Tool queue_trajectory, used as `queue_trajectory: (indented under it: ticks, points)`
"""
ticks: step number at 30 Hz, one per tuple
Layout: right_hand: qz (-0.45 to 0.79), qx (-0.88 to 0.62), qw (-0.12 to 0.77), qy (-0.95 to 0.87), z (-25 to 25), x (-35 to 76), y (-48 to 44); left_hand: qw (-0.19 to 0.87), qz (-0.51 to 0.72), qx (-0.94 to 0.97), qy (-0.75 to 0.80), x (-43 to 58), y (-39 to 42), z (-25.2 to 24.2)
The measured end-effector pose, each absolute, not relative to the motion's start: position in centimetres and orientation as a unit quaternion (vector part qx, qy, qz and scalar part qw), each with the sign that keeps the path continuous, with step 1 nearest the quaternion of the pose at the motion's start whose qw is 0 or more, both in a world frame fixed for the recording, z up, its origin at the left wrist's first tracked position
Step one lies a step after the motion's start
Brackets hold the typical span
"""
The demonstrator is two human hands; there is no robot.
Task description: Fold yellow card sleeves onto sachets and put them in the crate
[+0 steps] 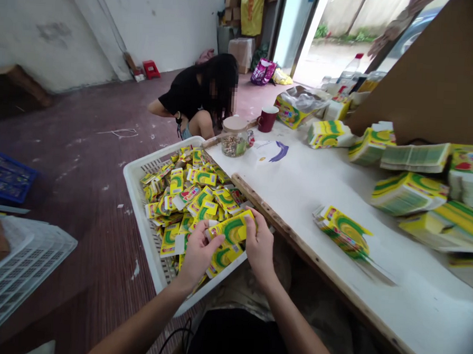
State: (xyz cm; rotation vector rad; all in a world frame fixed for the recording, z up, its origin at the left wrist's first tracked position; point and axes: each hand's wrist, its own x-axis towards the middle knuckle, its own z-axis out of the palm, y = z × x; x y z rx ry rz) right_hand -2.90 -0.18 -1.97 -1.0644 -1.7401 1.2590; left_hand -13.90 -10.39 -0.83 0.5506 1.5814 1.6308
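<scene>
Left hand (199,249) and right hand (259,241) both gripped one yellow carton (232,229), just below frame centre. White basket (139,203) of similar cartons (199,177) sat beneath; worktop (299,183) at right.

Black cloth (236,338) front and centre at the bottom edge, plain and deep-toned, its folds swallowed by shadow! Out past it, two bare forearms, the left forearm (145,317) and the right forearm (292,317), both slim, smooth in outline, each narrowing neatly at the wrist. And on to the ends: a bare left hand (199,251), a bare right hand (260,241), slender fingers, thumbs in clear sight! Beside the cloth, a thin dark cable (176,331) curls loosely; whether it's attached to the wearer, hard to tell.
</scene>
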Motion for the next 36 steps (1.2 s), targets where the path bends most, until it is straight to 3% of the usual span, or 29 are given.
queue_trajectory:
  ticks: [5,18,25,30,33,36]
  points:
    - [0.625,-0.259,0.291,-0.677,-2.3,-5.6,-0.5,0.342,0.691,0.174,0.613,-17.0,-11.6,-0.3]
    - [0.561,-0.369,0.310,-0.673,-3.7,-7.2,-1.1,0.312,0.631,0.192,0.683,-16.6,-12.0,-1.6]
    - [0.540,-0.338,0.257,-0.727,-3.4,-9.0,0.9,0.173,0.543,0.164,0.805,-22.6,-13.5,-3.2]
    - [0.462,-0.354,0.242,-0.776,-5.4,-1.8,1.7,0.028,0.440,0.067,0.895,-28.3,-17.6,-4.5]
    - [0.385,-0.485,0.263,-0.740,-9.2,3.4,1.2,0.074,0.417,0.055,0.904,-28.8,-19.3,-6.3]
    - [0.409,-0.566,0.275,-0.661,-13.3,5.2,1.3,0.131,0.413,0.075,0.898,-28.4,-19.9,-8.1]
